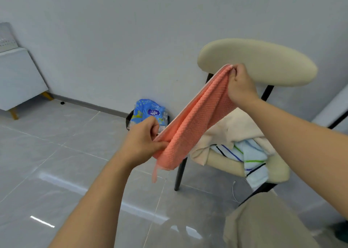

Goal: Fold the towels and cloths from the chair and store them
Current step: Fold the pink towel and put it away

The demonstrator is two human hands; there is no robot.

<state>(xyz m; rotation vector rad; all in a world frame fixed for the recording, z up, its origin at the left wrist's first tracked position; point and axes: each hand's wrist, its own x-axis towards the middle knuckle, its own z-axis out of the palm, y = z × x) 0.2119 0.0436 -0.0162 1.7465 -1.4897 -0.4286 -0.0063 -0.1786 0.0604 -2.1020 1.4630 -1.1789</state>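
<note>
From the head camera, a coral waffle-weave towel (194,119) stretches in mid-air between both hands — the left hand (143,140) pinches its lower end, the right hand (240,86) grips the upper end in front of the chair (263,63) backrest. On the chair seat lie a cream cloth (239,127) and a striped towel (252,157). A blue plastic package (148,114) sits in a bin by the wall.

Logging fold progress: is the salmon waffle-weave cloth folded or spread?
Folded: the salmon waffle-weave cloth forms a narrow doubled band, taut between left hand and right hand.
</note>
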